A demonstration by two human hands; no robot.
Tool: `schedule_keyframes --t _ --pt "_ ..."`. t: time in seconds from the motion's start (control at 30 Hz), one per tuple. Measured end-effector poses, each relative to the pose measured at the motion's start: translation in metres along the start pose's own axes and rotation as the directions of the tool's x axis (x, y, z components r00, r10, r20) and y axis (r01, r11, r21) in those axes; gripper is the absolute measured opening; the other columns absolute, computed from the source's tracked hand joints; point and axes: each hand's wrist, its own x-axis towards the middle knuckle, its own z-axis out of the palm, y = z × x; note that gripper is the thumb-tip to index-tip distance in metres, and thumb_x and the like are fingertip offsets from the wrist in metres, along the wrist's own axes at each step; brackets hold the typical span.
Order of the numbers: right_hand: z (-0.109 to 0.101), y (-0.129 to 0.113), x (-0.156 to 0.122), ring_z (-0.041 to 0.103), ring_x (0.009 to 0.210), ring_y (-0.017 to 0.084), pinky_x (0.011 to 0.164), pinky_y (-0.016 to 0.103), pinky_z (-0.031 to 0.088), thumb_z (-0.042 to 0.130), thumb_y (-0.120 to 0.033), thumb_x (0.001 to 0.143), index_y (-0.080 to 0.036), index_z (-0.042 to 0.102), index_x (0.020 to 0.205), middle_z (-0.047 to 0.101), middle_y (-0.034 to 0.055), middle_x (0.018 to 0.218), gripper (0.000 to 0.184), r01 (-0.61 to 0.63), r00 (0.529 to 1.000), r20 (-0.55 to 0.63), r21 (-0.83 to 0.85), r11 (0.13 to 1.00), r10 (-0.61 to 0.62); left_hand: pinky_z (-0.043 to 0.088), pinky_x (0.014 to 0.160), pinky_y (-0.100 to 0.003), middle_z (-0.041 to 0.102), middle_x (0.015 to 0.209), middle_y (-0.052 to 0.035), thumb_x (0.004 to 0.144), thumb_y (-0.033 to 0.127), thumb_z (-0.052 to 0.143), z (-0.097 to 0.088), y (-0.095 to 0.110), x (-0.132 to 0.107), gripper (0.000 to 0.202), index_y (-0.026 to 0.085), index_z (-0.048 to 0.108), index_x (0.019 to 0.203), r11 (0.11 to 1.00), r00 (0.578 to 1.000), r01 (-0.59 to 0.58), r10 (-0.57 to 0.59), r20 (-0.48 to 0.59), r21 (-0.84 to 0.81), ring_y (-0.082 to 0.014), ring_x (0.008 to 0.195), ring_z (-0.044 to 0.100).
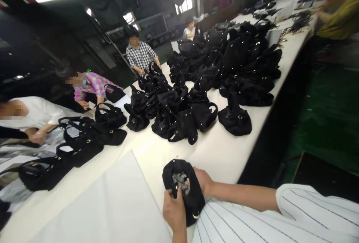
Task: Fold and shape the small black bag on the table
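A small black handbag (194,200) with gold-coloured rings is at the table's near edge, against the striped white shirt. Its mouth is open and a grey patterned lining (181,179) shows inside. My left hand (174,210) pinches the rim on the near left, thumb at the opening. On the other side, my right hand (203,181) grips the bag's right edge; some of its fingers are hidden behind the black fabric.
A large white sheet (112,202) lies left of the bag. Ahead are a single black bag (235,117) and a big heap of black bags (182,101). More bags (86,144) line the left side, where several co-workers stand. Another person (336,18) is at far right.
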Motion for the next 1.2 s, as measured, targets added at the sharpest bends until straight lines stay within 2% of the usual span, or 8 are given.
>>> schedule_keyframes --t 0.07,0.17,0.47,0.63,0.83,0.97,1.07,1.2 --pt "-0.004 0.000 -0.002 0.061 0.073 0.024 0.065 0.032 0.041 0.059 -0.031 0.075 -0.015 0.065 0.078 0.067 0.0097 0.078 0.017 0.077 0.997 0.007 -0.037 0.996 -0.077 0.046 0.071 -0.031 0.070 0.084 -0.0071 0.085 0.047 0.052 -0.002 0.005 -0.003 0.027 0.021 0.057 0.089 0.995 0.996 -0.083 0.080 -0.045 -0.057 -0.0241 0.080 0.067" --pt "-0.006 -0.001 -0.003 0.057 0.063 0.020 0.061 0.029 0.039 0.055 -0.032 0.080 -0.017 0.060 0.065 0.064 0.0058 0.065 0.022 0.157 0.987 0.024 0.005 0.988 -0.157 0.046 0.073 -0.030 0.071 0.084 -0.0073 0.084 0.040 0.056 0.002 0.005 -0.003 0.022 0.019 0.059 0.088 0.974 0.985 -0.172 0.169 -0.038 -0.146 -0.0222 0.080 0.066" --pt "0.006 -0.018 0.001 0.053 0.069 0.017 0.065 0.028 0.039 0.053 -0.024 0.084 -0.018 0.057 0.076 0.061 0.0049 0.076 0.011 0.232 0.972 0.046 -0.045 0.972 -0.230 0.044 0.062 -0.026 0.069 0.073 -0.0045 0.080 0.027 0.055 0.006 -0.003 -0.007 0.015 0.016 0.062 0.087 0.901 0.996 -0.052 0.079 0.045 -0.430 -0.0177 0.066 0.063" --pt "0.011 -0.025 0.005 0.052 0.072 0.017 0.067 0.029 0.039 0.046 -0.022 0.089 -0.018 0.059 0.074 0.058 0.0069 0.080 0.020 0.274 0.955 0.147 -0.110 0.955 -0.257 0.041 0.060 -0.025 0.065 0.068 -0.0029 0.082 0.025 0.052 0.011 -0.004 -0.005 0.011 0.018 0.060 0.080 0.910 0.999 -0.027 0.041 0.025 -0.414 -0.0162 0.062 0.059" --pt "0.012 -0.030 0.013 0.053 0.078 0.021 0.070 0.031 0.042 0.055 -0.021 0.082 -0.018 0.062 0.077 0.060 0.0082 0.086 0.010 0.314 0.930 0.227 -0.077 0.946 -0.290 0.038 0.059 -0.025 0.062 0.068 -0.0025 0.082 0.019 0.049 0.023 -0.004 -0.001 0.008 0.018 0.057 0.079 0.922 0.999 -0.048 0.049 -0.006 -0.385 -0.0157 0.062 0.057" --pt "0.011 -0.021 0.016 0.054 0.077 0.022 0.072 0.033 0.043 0.059 -0.023 0.077 -0.020 0.062 0.079 0.062 0.0057 0.085 0.005 0.219 0.946 0.225 0.088 0.972 -0.233 0.038 0.060 -0.024 0.060 0.068 -0.0010 0.080 0.019 0.053 0.030 -0.005 -0.002 0.005 0.018 0.058 0.081 0.894 1.000 -0.025 0.018 -0.018 -0.448 -0.0140 0.062 0.054" --pt "0.015 -0.007 0.020 0.055 0.083 0.024 0.080 0.036 0.044 0.061 -0.027 0.076 -0.022 0.065 0.089 0.065 0.0050 0.089 0.014 0.216 0.945 0.209 0.185 0.959 -0.253 0.039 0.061 -0.024 0.058 0.068 0.0001 0.078 0.017 0.055 0.033 -0.006 -0.002 0.004 0.018 0.058 0.081 0.867 1.000 -0.005 -0.001 -0.012 -0.498 -0.0130 0.062 0.054" --pt "0.023 0.011 0.026 0.058 0.085 0.025 0.083 0.039 0.046 0.056 -0.035 0.083 -0.020 0.065 0.097 0.065 0.0068 0.088 0.023 0.296 0.928 0.217 0.073 0.953 -0.304 0.040 0.061 -0.024 0.058 0.069 0.0004 0.076 0.015 0.058 0.032 -0.010 0.000 0.006 0.018 0.057 0.080 0.840 1.000 0.007 -0.005 0.005 -0.543 -0.0129 0.063 0.053"
